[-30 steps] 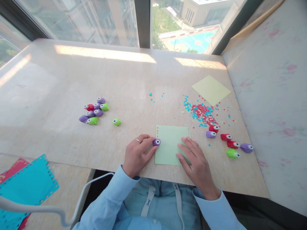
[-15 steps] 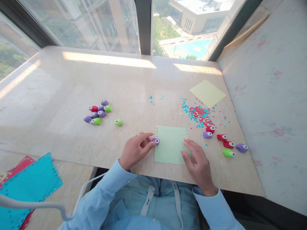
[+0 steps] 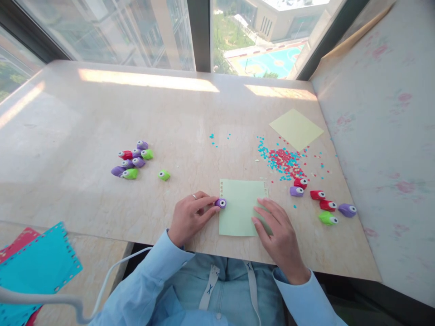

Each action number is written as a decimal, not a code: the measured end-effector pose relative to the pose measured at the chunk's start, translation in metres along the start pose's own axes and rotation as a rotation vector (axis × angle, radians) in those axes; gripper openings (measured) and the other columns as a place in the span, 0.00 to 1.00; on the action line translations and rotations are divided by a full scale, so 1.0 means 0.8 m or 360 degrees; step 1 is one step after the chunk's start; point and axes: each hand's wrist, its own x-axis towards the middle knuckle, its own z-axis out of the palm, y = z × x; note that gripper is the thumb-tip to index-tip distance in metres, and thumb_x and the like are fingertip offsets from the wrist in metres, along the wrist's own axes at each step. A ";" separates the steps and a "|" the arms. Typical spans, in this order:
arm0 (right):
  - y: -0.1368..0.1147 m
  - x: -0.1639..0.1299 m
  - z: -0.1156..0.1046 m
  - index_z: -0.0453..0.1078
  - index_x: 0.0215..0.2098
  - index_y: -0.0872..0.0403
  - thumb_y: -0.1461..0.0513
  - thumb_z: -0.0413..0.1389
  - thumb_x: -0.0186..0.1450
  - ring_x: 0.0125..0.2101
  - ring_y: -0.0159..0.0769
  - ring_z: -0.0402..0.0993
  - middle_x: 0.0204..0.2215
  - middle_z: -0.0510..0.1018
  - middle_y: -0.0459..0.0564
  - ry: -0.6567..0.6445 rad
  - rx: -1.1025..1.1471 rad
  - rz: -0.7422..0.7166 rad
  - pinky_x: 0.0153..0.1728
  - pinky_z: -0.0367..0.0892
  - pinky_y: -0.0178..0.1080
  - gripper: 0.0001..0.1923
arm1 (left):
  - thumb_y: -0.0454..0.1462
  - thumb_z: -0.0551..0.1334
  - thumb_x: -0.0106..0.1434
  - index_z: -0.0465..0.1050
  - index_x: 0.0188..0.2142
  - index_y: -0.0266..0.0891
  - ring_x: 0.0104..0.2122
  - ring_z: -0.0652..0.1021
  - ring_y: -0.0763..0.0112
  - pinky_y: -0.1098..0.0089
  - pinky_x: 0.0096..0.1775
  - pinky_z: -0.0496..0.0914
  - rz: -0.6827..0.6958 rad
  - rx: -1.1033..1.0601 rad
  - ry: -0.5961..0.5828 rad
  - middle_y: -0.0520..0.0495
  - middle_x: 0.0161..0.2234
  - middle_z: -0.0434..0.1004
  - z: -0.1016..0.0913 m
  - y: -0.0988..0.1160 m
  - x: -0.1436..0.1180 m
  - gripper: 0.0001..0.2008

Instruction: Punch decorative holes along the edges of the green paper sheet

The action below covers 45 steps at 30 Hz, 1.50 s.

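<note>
Green paper [image 3: 239, 192], likely light and easily creased, suits flat edge pressure; left fingers [image 3: 205, 201] pinch the purple punch [image 3: 221, 203], right fingers [image 3: 273, 209] spread.

Left hand [image 3: 193, 215] at left edge of green sheet [image 3: 236, 209]: thumb and forefinger in pinch grip, wrist off sheet's near left corner. Right hand [image 3: 280, 233] over sheet's right side, palm down, fingers loosely spread, thumb apart. Both forearms [image 3: 149, 280] angle in from sheet's near side.

dark window frame [image 3: 200, 36] behind, floral wall [image 3: 377, 136] right, white cable [image 3: 41, 297] lower left
</note>
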 end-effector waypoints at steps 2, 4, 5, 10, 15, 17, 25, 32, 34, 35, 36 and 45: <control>0.000 0.001 0.000 0.70 0.51 0.53 0.66 0.56 0.67 0.56 0.47 0.68 0.52 0.75 0.57 0.0000 -0.0002 0.0005 0.55 0.68 0.56 0.13 | 0.43 0.64 0.65 0.79 0.44 0.42 0.24 0.71 0.77 0.74 0.29 0.66 0.0006 -0.0006 -0.0015 0.50 0.34 0.78 -0.002 0.000 0.000 0.11; 0.000 0.001 0.000 0.70 0.51 0.53 0.66 0.56 0.67 0.56 0.47 0.69 0.52 0.75 0.57 0.0001 0.0006 0.0012 0.55 0.68 0.55 0.13 | 0.43 0.64 0.65 0.78 0.45 0.42 0.24 0.71 0.77 0.73 0.30 0.66 0.0005 -0.0017 -0.0021 0.50 0.33 0.78 -0.003 0.000 0.001 0.12; 0.000 0.001 0.000 0.71 0.51 0.53 0.66 0.56 0.67 0.56 0.47 0.69 0.52 0.75 0.57 0.0005 0.0013 0.0015 0.55 0.68 0.55 0.13 | 0.43 0.64 0.65 0.78 0.46 0.42 0.24 0.70 0.77 0.73 0.30 0.66 -0.0001 -0.0026 -0.0020 0.50 0.33 0.78 -0.003 0.000 0.001 0.12; 0.000 -0.001 -0.004 0.71 0.50 0.53 0.67 0.56 0.67 0.54 0.46 0.70 0.50 0.76 0.57 0.0074 0.0043 0.0057 0.54 0.69 0.54 0.13 | 0.44 0.64 0.65 0.77 0.44 0.41 0.24 0.70 0.76 0.73 0.30 0.66 -0.0090 -0.0112 0.0026 0.51 0.32 0.79 -0.004 0.003 0.003 0.12; 0.000 -0.003 -0.006 0.72 0.49 0.53 0.66 0.55 0.68 0.53 0.46 0.72 0.49 0.77 0.56 0.0113 0.0048 0.0098 0.53 0.69 0.54 0.12 | 0.47 0.64 0.64 0.76 0.43 0.40 0.26 0.74 0.74 0.72 0.31 0.67 -0.0275 -0.0159 0.0006 0.51 0.30 0.78 -0.007 0.009 0.007 0.14; 0.000 -0.003 -0.004 0.71 0.50 0.53 0.65 0.56 0.68 0.53 0.46 0.71 0.50 0.77 0.57 0.0093 0.0033 0.0082 0.53 0.69 0.54 0.12 | 0.48 0.64 0.63 0.76 0.42 0.40 0.26 0.74 0.73 0.72 0.31 0.67 -0.0276 -0.0113 -0.0045 0.51 0.29 0.78 -0.008 0.010 0.008 0.15; 0.001 -0.001 0.002 0.70 0.52 0.54 0.64 0.56 0.68 0.55 0.47 0.69 0.52 0.75 0.58 0.0001 -0.0074 0.0023 0.54 0.69 0.55 0.13 | 0.43 0.65 0.64 0.77 0.43 0.43 0.29 0.74 0.71 0.71 0.32 0.66 -0.0020 0.0127 -0.0043 0.52 0.30 0.77 -0.001 0.003 0.002 0.10; -0.001 -0.001 0.002 0.71 0.51 0.53 0.63 0.56 0.68 0.56 0.47 0.69 0.52 0.75 0.58 -0.0003 -0.0091 0.0053 0.55 0.69 0.55 0.13 | 0.44 0.64 0.65 0.78 0.42 0.42 0.27 0.73 0.73 0.72 0.30 0.66 0.0031 0.0154 -0.0013 0.51 0.29 0.77 0.000 0.001 0.003 0.10; -0.001 -0.002 0.002 0.71 0.51 0.53 0.63 0.56 0.68 0.56 0.48 0.69 0.52 0.75 0.58 -0.0005 -0.0093 0.0057 0.55 0.69 0.55 0.14 | 0.44 0.63 0.65 0.78 0.42 0.42 0.27 0.74 0.73 0.72 0.30 0.66 0.0033 0.0160 -0.0027 0.51 0.29 0.77 -0.001 0.001 0.003 0.11; -0.001 -0.002 0.001 0.71 0.52 0.53 0.63 0.56 0.68 0.56 0.48 0.69 0.52 0.75 0.58 -0.0008 -0.0092 0.0058 0.55 0.69 0.55 0.14 | 0.44 0.63 0.65 0.78 0.42 0.42 0.27 0.74 0.73 0.72 0.30 0.66 0.0034 0.0163 -0.0030 0.51 0.29 0.77 -0.002 0.001 0.003 0.11; -0.001 -0.002 0.001 0.71 0.52 0.53 0.63 0.56 0.68 0.56 0.48 0.69 0.52 0.75 0.58 -0.0010 -0.0091 0.0058 0.54 0.69 0.56 0.14 | 0.44 0.63 0.66 0.78 0.42 0.42 0.27 0.74 0.73 0.72 0.30 0.66 0.0036 0.0165 -0.0031 0.50 0.29 0.77 -0.002 0.001 0.003 0.11; -0.001 -0.001 0.001 0.70 0.52 0.53 0.63 0.57 0.68 0.55 0.48 0.69 0.52 0.75 0.58 -0.0005 -0.0089 0.0053 0.54 0.69 0.56 0.14 | 0.44 0.63 0.65 0.77 0.43 0.42 0.27 0.73 0.72 0.72 0.31 0.66 0.0025 0.0146 -0.0025 0.51 0.29 0.76 -0.001 0.001 0.002 0.11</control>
